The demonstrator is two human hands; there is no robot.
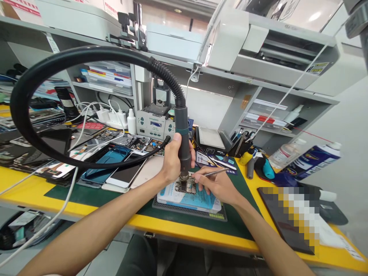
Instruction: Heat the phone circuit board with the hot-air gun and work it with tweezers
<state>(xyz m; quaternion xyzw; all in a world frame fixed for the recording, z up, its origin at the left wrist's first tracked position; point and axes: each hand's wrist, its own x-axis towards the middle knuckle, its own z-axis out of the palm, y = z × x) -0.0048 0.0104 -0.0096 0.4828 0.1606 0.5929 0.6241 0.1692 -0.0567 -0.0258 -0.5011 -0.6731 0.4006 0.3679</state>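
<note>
At frame centre, the hot-air handpiece (pixel 185 149) is being gripped by the left hand (pixel 172 159) and the tweezers (pixel 216 173) by the right hand (pixel 216 184), both preferably being held steady above the circuit board (pixel 186 187).

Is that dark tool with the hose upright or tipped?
Upright: the left hand holds the tool with its hose on top and nozzle pointing down.

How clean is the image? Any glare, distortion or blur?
Head view: the shelf slants, likely wide-angle distortion; a bright glare spot shows at top right; pixelated blocks hide part of the dark panel; the board looks soft, its parts too small to make out.
</note>
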